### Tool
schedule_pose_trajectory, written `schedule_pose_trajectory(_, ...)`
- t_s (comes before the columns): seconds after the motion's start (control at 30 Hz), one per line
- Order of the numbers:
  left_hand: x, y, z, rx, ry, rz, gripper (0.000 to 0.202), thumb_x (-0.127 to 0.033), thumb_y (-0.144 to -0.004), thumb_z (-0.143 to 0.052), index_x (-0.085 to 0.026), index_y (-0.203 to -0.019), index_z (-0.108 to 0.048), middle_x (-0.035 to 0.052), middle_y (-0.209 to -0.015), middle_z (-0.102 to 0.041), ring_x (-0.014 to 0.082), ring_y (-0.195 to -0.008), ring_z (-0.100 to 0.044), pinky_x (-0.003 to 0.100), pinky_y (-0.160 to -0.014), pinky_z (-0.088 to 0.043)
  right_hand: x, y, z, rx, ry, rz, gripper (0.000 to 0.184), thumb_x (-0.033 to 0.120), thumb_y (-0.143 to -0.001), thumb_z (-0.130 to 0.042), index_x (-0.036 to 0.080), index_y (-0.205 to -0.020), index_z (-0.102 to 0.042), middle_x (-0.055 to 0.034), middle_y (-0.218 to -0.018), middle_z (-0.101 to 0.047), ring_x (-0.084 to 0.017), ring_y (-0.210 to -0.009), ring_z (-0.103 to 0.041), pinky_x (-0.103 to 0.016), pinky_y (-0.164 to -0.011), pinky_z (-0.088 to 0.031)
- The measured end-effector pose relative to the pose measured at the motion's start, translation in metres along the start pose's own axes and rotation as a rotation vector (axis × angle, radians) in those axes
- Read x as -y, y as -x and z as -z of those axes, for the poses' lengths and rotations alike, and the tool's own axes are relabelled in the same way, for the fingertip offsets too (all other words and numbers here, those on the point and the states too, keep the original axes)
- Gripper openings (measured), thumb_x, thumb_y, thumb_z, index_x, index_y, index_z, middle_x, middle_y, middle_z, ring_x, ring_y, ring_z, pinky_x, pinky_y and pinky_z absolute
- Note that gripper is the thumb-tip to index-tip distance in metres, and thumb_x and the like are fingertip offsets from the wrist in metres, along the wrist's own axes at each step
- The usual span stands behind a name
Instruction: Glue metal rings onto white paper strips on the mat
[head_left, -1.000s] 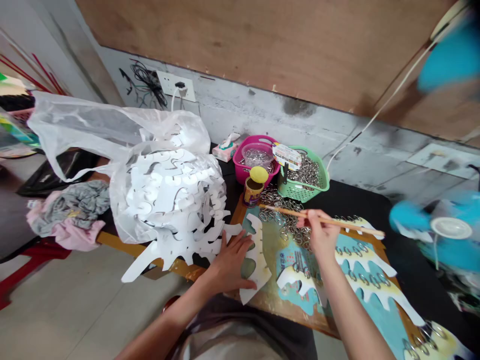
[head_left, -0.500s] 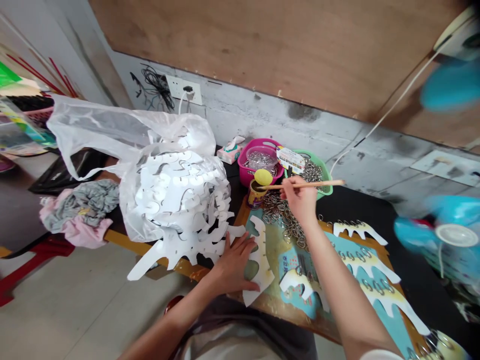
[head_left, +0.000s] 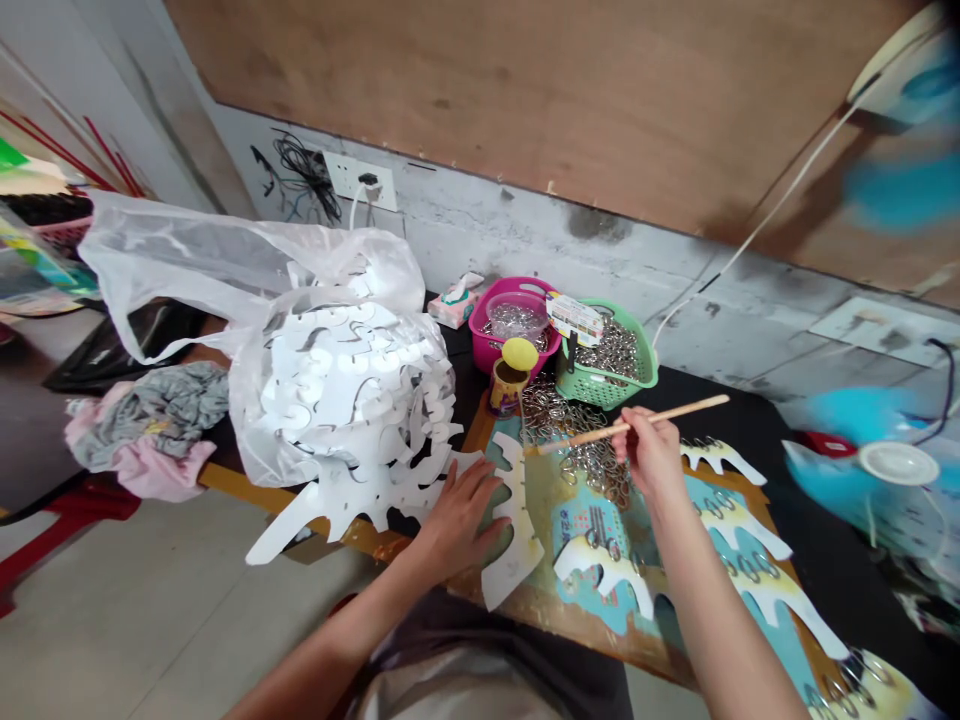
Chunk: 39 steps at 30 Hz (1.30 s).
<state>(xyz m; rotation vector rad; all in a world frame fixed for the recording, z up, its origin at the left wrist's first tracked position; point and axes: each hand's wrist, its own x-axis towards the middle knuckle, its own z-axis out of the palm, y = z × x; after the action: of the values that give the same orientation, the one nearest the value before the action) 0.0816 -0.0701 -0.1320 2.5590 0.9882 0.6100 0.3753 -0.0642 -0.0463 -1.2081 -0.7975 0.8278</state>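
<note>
My right hand (head_left: pixel 651 450) is closed around the wooden handle of a brush (head_left: pixel 600 432). The brush points left, its bristle end over the upper part of a white cut-out strip (head_left: pixel 517 545) with a scalloped edge. A thin strand seems to hang between the open tin (head_left: pixel 508 386) and the brush tip. Fingers stretched out, my left hand (head_left: pixel 463 515) lies at the strip's left side, and its thumb reaches towards the strip. Another cut-out (head_left: pixel 611 572), yellowed along one edge with metal rings on it, lies on the blue-topped board (head_left: pixel 551 470).
A plastic bag (head_left: pixel 255 420) of white cut-outs stands left. Behind the tin are a pink basket (head_left: pixel 484 345) and a green basket (head_left: pixel 600 385) of metal rings. Loose rings (head_left: pixel 559 415) lie before them. More ringed cut-outs (head_left: pixel 795 595) are at right, near a blurred blue fan (head_left: pixel 840 480).
My right hand has moved right and down, bringing the brush from the tin's mouth to over the white strip. The left hand stays nearly in place; the view has shifted slightly.
</note>
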Motion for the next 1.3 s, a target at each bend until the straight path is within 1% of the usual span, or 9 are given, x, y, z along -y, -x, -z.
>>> schedule_pose_trajectory(0.1,0.005,-0.016,0.0,-0.011,-0.069,0.003,0.032,-0.023,-0.098,-0.043,-0.018,-0.128,-0.055,0.0155,-0.149,-0.048,0.0337,-0.144,-0.037,0.068,-0.117,-0.024,-0.009,0.016,0.022,0.061,-0.06,-0.093,0.025,0.037,-0.076,-0.077,0.018,-0.065,-0.065,0.004,-0.044,-0.055,-0.006,-0.031,-0.043,-0.014,-0.028,-0.036)
schedule_pose_trajectory(0.2,0.012,-0.031,-0.004,0.01,-0.12,0.004,0.035,-0.02,-0.1,-0.038,-0.018,-0.13,-0.055,0.0125,-0.152,-0.046,0.0319,-0.145,-0.035,0.07,-0.118,-0.016,-0.017,0.028,0.037,0.051,-0.099,-0.113,0.02,0.038,-0.076,-0.078,0.02,-0.075,-0.071,0.0032,-0.05,-0.06,-0.006,-0.037,-0.05,-0.013,-0.035,-0.046)
schedule_pose_trajectory(0.33,0.02,-0.039,-0.014,0.039,-0.153,-0.004,0.036,-0.025,-0.1,-0.042,-0.019,-0.134,-0.054,0.0105,-0.15,-0.05,0.0312,-0.147,-0.033,0.072,-0.118,-0.001,-0.031,0.036,0.041,0.055,-0.023,-0.089,0.023,0.04,-0.072,-0.083,0.021,-0.084,-0.077,-0.0023,-0.068,-0.072,-0.012,-0.056,-0.067,-0.019,-0.055,-0.06)
schedule_pose_trajectory(0.5,0.025,-0.035,-0.02,0.037,-0.165,-0.006,0.04,-0.03,-0.1,-0.046,-0.019,-0.138,-0.052,0.0114,-0.15,-0.05,0.0316,-0.148,-0.03,0.069,-0.119,0.006,-0.045,0.037,0.039,0.113,0.132,-0.109,0.028,0.043,-0.072,-0.084,0.02,-0.087,-0.079,-0.0063,-0.082,-0.077,-0.018,-0.07,-0.073,-0.027,-0.068,-0.064)
schedule_pose_trajectory(0.67,0.022,-0.038,-0.018,0.042,-0.132,0.018,0.036,-0.025,-0.1,-0.043,-0.02,-0.133,-0.056,0.0102,-0.147,-0.053,0.032,-0.147,-0.032,0.071,-0.118,0.005,-0.051,0.035,0.042,0.184,0.175,-0.141,0.028,0.045,-0.071,-0.081,0.018,-0.078,-0.078,-0.0059,-0.07,-0.074,-0.018,-0.058,-0.07,-0.027,-0.057,-0.062)
schedule_pose_trajectory(0.77,0.019,-0.04,-0.017,0.031,-0.114,0.042,0.034,-0.023,-0.099,-0.044,-0.02,-0.131,-0.058,0.0103,-0.146,-0.054,0.0332,-0.146,-0.033,0.072,-0.118,0.004,-0.053,0.035,0.044,0.144,0.168,-0.122,0.025,0.043,-0.073,-0.079,0.019,-0.08,-0.078,-0.0059,-0.076,-0.076,-0.018,-0.062,-0.071,-0.028,-0.061,-0.062)
schedule_pose_trajectory(1.1,0.013,-0.042,-0.014,0.063,-0.094,0.099,0.035,-0.021,-0.096,-0.05,-0.023,-0.129,-0.059,0.0087,-0.145,-0.055,0.0349,-0.146,-0.033,0.073,-0.117,0.003,-0.051,0.041,0.045,0.22,0.215,-0.136,0.021,0.04,-0.076,-0.077,0.019,-0.079,-0.077,-0.004,-0.067,-0.073,-0.018,-0.057,-0.069,-0.028,-0.057,-0.06)
schedule_pose_trajectory(1.23,0.014,-0.042,-0.015,0.061,-0.092,0.097,0.034,-0.021,-0.096,-0.049,-0.022,-0.129,-0.058,0.0094,-0.145,-0.055,0.0358,-0.146,-0.033,0.074,-0.116,0.005,-0.053,0.044,0.045,0.146,0.195,-0.106,0.021,0.041,-0.077,-0.075,0.02,-0.079,-0.077,-0.0038,-0.072,-0.074,-0.018,-0.058,-0.069,-0.029,-0.057,-0.06)
schedule_pose_trajectory(1.3,0.014,-0.042,-0.016,0.052,-0.09,0.095,0.035,-0.02,-0.096,-0.05,-0.021,-0.129,-0.059,0.0102,-0.145,-0.055,0.0359,-0.145,-0.034,0.075,-0.115,0.004,-0.054,0.044,0.046,0.194,0.225,-0.12,0.021,0.04,-0.078,-0.075,0.02,-0.078,-0.077,-0.0041,-0.069,-0.074,-0.018,-0.056,-0.069,-0.029,-0.056,-0.059)
